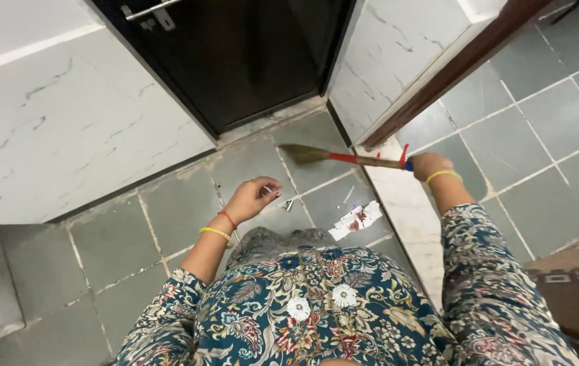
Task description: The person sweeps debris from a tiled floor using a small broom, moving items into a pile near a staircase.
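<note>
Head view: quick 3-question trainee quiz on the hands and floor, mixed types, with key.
1. True or false: the right hand holds the broom.
2. The crumpled wrapper lies on: A) grey floor tiles B) white marble sill C) rug
3. Fill in: the left hand is ___, holding nothing.

Key: 1 true; 2 A; 3 open

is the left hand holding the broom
No, the left hand hangs empty with fingers loosely curled above the floor tiles, while the right hand grips the broom.
</note>
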